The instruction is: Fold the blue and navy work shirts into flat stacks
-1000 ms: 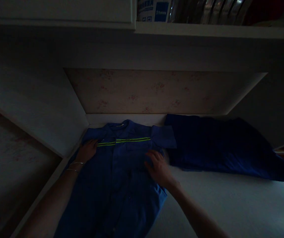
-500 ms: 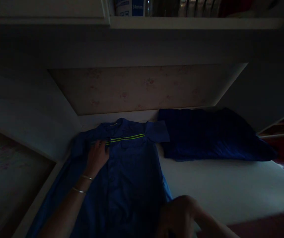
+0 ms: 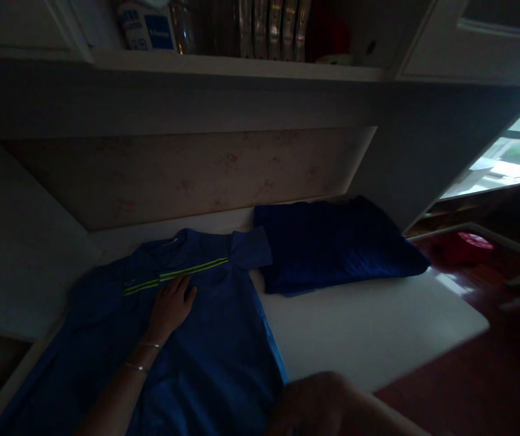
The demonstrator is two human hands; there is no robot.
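Note:
A blue work jacket [image 3: 214, 327] with thin yellow-green stripes across the chest lies spread on the white table, its collar toward the wall. My left hand [image 3: 172, 307] rests flat on the chest just below the stripes, fingers stretched out and holding nothing. Two thin bangles circle that wrist. Low in the view, my right hand [image 3: 317, 396] is beside the jacket's right edge, dark and blurred. Its fingers are hidden, so whether it grips the cloth does not show. The sleeve at the jacket's upper right is folded and touches a dark blue folded garment [image 3: 328, 245].
The white table [image 3: 360, 333] ends at a rounded right corner above a reddish floor [image 3: 451, 369]. Overhead, a shelf [image 3: 237, 65] holds a white-and-blue package [image 3: 148, 27] and several upright cases. A window [image 3: 510, 157] is at the far right.
The view has swung to the right, bringing the window and floor into sight. My left hand has slid from the stripes near the button front to just below them, slightly rightward on the jacket.

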